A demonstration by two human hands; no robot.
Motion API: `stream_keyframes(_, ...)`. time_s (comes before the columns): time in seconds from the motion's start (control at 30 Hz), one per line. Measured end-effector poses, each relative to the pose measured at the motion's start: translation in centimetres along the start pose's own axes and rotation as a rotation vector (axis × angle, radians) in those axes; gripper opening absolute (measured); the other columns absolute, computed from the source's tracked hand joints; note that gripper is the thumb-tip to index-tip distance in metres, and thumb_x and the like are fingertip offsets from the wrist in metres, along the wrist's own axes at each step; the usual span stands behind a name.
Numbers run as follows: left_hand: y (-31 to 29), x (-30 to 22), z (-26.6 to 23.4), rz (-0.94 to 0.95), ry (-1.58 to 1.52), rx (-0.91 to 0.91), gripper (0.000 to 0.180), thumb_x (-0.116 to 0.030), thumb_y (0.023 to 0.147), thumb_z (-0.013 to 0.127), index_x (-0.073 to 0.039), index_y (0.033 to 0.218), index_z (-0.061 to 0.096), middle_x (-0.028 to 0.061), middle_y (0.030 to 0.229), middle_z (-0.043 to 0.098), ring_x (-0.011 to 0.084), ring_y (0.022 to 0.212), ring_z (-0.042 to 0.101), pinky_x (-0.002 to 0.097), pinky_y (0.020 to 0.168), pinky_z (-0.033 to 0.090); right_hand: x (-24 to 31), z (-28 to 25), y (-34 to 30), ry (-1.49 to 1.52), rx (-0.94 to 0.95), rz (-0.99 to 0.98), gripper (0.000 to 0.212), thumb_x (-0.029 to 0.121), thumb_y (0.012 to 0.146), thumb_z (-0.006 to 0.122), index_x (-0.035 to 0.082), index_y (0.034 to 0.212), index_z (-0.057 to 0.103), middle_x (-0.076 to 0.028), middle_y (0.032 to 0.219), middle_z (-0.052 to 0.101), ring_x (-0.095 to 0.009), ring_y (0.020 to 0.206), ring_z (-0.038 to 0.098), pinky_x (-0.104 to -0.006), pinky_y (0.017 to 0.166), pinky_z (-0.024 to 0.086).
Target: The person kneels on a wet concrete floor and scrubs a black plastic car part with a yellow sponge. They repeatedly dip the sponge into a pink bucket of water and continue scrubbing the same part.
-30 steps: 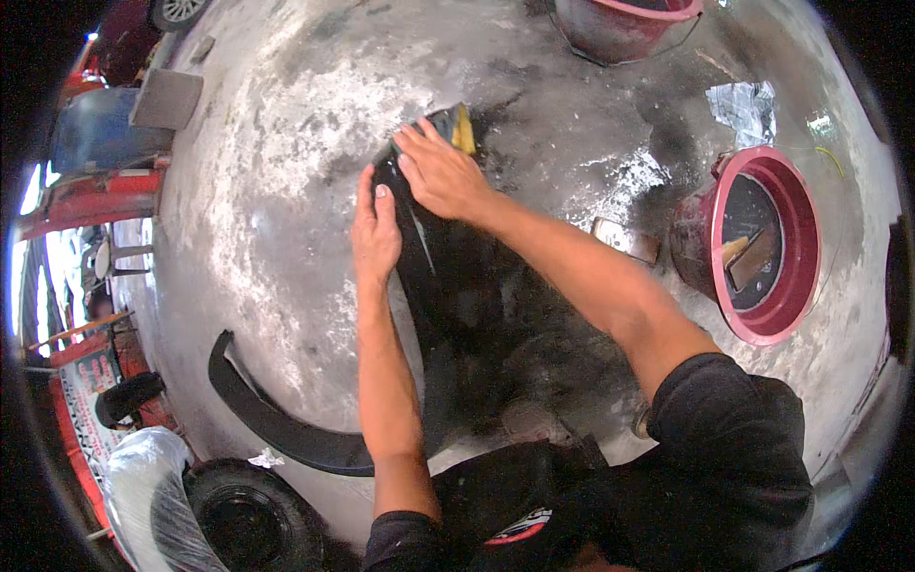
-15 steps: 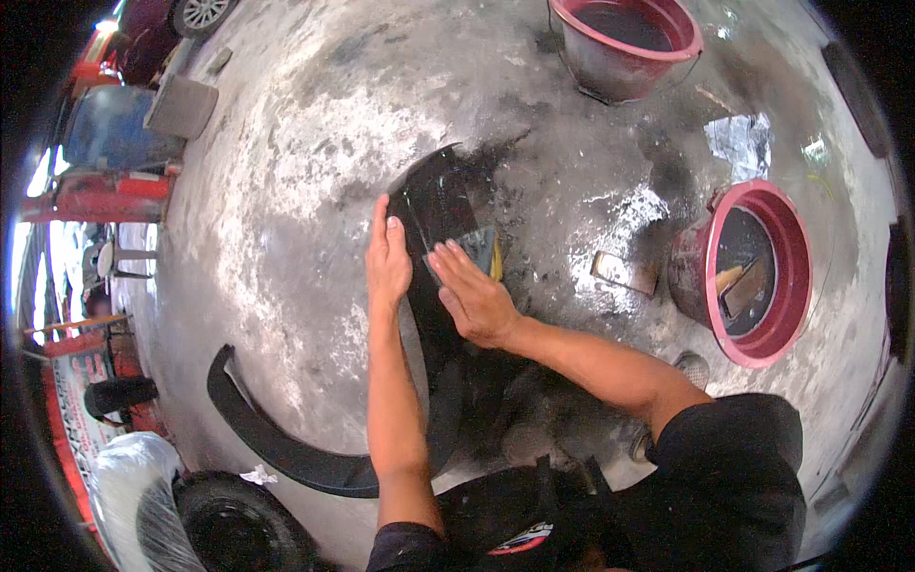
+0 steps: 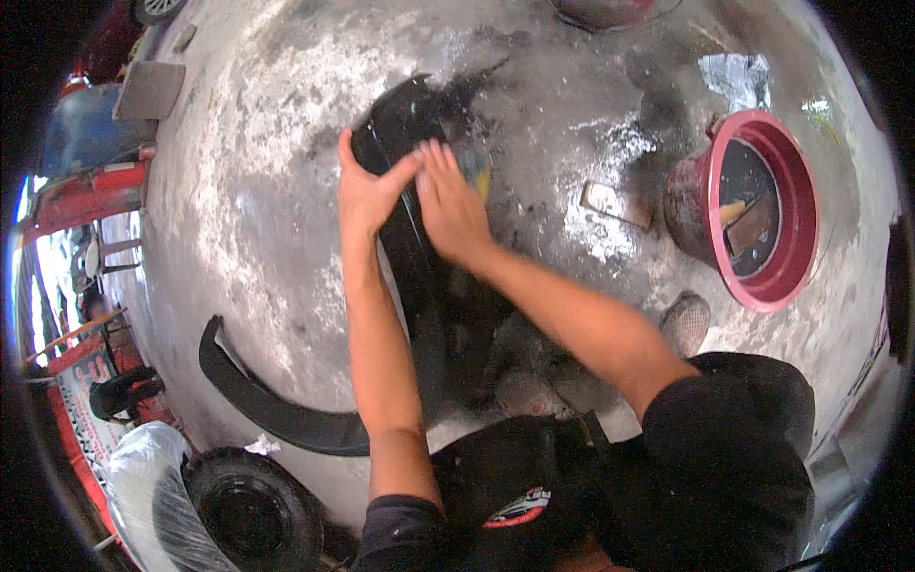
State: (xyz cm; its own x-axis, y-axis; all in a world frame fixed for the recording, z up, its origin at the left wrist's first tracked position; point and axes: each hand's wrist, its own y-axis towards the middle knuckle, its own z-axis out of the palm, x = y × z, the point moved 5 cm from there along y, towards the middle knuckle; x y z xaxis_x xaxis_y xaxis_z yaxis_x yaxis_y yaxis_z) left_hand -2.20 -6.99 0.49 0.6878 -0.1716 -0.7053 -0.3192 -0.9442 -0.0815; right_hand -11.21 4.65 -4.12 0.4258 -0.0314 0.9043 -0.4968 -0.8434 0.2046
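A long, curved black trim piece (image 3: 396,110), glossy and wet, stands tilted in front of me. My left hand (image 3: 372,195) grips its left edge, the thumb laid across the surface and the fingers along the side. My right hand (image 3: 453,205), slightly blurred, presses flat on the piece with its fingers together. Beneath and beside those fingers shows a greyish sheet like sandpaper (image 3: 470,164) with a yellow part (image 3: 483,185) at its edge; the palm hides most of it. The right fingertips are close to the left thumb.
A red bucket (image 3: 810,210) with dark water and a block inside stands to the right. Near it on the wet floor lies a flat block (image 3: 620,204). Another curved black trim (image 3: 276,415) lies lower left, by a tyre (image 3: 253,510). A second bucket (image 3: 615,11) shows at the top edge.
My right hand has slid farther up the black piece. My left hand has shifted up and left, its thumb now spread across the surface. The whole view has moved, so the buckets appear higher.
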Motion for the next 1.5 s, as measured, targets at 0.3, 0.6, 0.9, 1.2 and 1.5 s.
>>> stream_keyframes(0.3,0.2,1.5,-0.4,0.024,-0.025,-0.065,0.107,-0.047,0.071,0.086,0.001,0.153,0.035,0.0258,0.132,0.063,0.0338,0.123,0.062,0.0389,0.105,0.045,-1.6,-0.2,-17.1,0.107,0.064,0.382,0.055,0.020,0.107,0.041,-0.010,0.152,0.030,-0.030,0.159,0.030,-0.044,0.149,0.028,-0.0464,0.123,0.023)
stream_keyframes(0.6,0.6,2.3,-0.6,-0.012,-0.066,-0.064,0.107,-0.051,0.073,0.083,-0.002,0.154,0.035,0.0274,0.138,0.059,0.0362,0.128,0.058,0.0407,0.108,0.043,-0.2,-0.5,-17.1,0.044,0.118,0.340,0.056,0.022,0.108,0.038,-0.010,0.153,0.029,-0.030,0.160,0.029,-0.043,0.150,0.028,-0.0457,0.123,0.024)
stream_keyframes(0.9,0.7,2.7,-0.9,0.004,-0.026,-0.089,0.106,-0.052,0.073,0.082,-0.003,0.154,0.035,0.0257,0.136,0.061,0.0342,0.125,0.060,0.0394,0.107,0.044,-0.3,-1.5,-16.0,0.106,0.094,0.392,0.054,0.025,0.108,0.037,-0.010,0.148,0.037,-0.032,0.154,0.038,-0.045,0.144,0.036,-0.0455,0.122,0.027)
stream_keyframes(1.2,0.3,2.4,-0.8,-0.035,0.032,-0.079,0.108,-0.055,0.072,0.082,-0.006,0.156,0.034,0.0253,0.138,0.059,0.0367,0.129,0.057,0.0396,0.108,0.043,-1.4,-1.3,-17.3,0.028,0.185,0.168,0.055,0.021,0.107,0.041,-0.009,0.152,0.032,-0.028,0.158,0.034,-0.042,0.149,0.030,-0.0465,0.123,0.025)
stream_keyframes(1.5,0.1,2.4,-1.3,0.006,0.076,-0.080,0.107,-0.059,0.075,0.078,-0.004,0.155,0.033,0.0282,0.119,0.069,0.0385,0.115,0.066,0.0414,0.100,0.049,-0.2,-1.2,-9.3,-0.199,0.169,-0.165,0.052,0.019,0.104,0.046,-0.013,0.144,0.042,-0.031,0.150,0.044,-0.046,0.147,0.032,-0.0487,0.122,0.028)
